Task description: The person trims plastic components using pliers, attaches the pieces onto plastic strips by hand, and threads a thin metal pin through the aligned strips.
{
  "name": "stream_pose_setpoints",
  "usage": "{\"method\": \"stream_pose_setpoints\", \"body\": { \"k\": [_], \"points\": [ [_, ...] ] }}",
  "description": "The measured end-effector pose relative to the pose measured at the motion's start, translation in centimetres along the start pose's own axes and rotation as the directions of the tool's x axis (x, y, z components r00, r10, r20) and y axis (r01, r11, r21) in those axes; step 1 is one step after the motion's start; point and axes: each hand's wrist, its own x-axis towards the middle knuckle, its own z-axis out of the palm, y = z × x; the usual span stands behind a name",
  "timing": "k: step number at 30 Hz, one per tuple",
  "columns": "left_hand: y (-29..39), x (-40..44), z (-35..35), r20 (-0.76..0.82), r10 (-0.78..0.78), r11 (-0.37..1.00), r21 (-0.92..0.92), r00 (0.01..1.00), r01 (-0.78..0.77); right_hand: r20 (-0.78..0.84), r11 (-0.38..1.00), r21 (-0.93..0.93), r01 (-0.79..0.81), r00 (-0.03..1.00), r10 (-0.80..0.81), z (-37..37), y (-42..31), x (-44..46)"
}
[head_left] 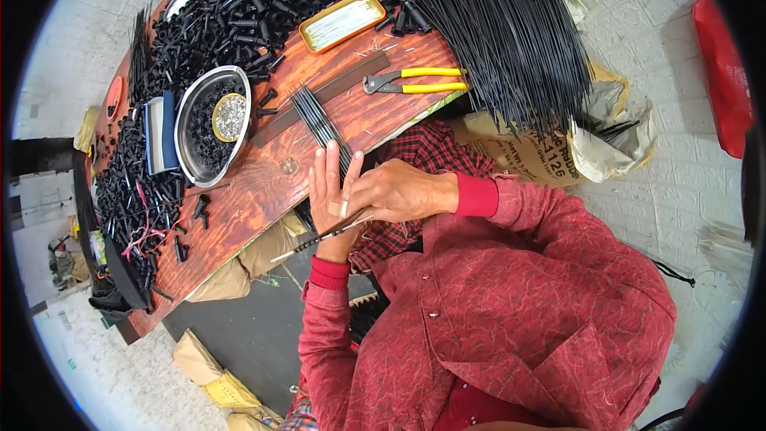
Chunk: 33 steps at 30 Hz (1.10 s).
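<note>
My left hand (325, 191) has its fingers stretched out, lying against a bundle of thin black rods (317, 117) that reaches over the table edge. A bandage-like strip shows near its fingers. My right hand (403, 191) is closed, its fingertips resting over the left palm. From under those fingertips runs a thin dark rod (323, 235) with a pale end, crossing the left wrist; the exact grip is hidden. Beyond the hands lie yellow-handled pliers (431, 80) and a brown bar (291, 114) under the rods.
A steel bowl (246, 84) holds small black parts and a round tin (230, 117). Heaps of black plastic parts (251, 20) cover the table's far side, near a yellow-rimmed tray (343, 22). A large sheaf of black rods (511, 32) overhangs the right edge, above paper sacks (519, 152).
</note>
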Motion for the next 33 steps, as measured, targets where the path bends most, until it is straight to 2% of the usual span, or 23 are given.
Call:
{"method": "stream_pose_setpoints", "body": {
  "k": [4,8,14,22,25,26,28,30,32,33],
  "points": [
    [0.2,0.1,-0.4,-0.012,0.019,0.999,-0.038,1.0,-0.019,0.028,0.992,-0.105,0.065,0.998,-0.063,-0.5,-0.6,0.0],
    [-0.3,-0.4,0.7,-0.013,0.016,0.999,0.03,1.0,-0.016,0.082,0.976,-0.188,0.106,0.992,-0.091,-0.5,-0.8,-0.3],
    [0.1,-1.1,1.0,-0.021,0.005,1.0,0.016,1.0,-0.005,0.132,0.969,-0.206,0.139,0.985,-0.113,-1.0,-1.3,-0.5],
    [-0.2,-1.3,1.5,-0.001,-0.023,0.999,0.036,1.0,0.023,0.273,0.968,-0.24,0.08,0.962,-0.012,-2.9,-1.7,0.0],
    [-0.4,-1.3,1.4,0.037,-0.022,0.994,0.103,0.999,0.018,0.416,0.975,-0.213,0.067,0.909,0.029,-5.7,-1.7,1.5],
    [-0.3,-1.2,1.3,0.033,-0.027,0.995,0.099,0.999,0.024,0.366,0.987,-0.153,0.048,0.93,0.012,-6.1,-1.0,2.2],
    [-0.2,-1.4,1.3,0.039,-0.045,0.999,0.015,0.998,0.044,0.253,0.972,-0.234,0.025,0.967,0.036,-7.6,-0.5,4.4],
    [0.1,-1.2,1.0,0.017,-0.038,0.999,-0.002,0.999,0.038,0.029,0.95,-0.309,-0.046,0.998,0.057,-7.9,2.2,6.7],
    [0.1,-1.0,0.9,-0.007,-0.032,0.999,-0.016,0.999,0.031,-0.221,0.886,-0.458,-0.08,0.975,-0.026,-7.8,4.7,9.0],
    [0.0,-1.1,0.9,-0.007,-0.028,0.999,-0.029,1.0,0.028,-0.239,0.844,-0.516,-0.146,0.971,0.022,-7.8,6.0,9.8]
  ]
}}
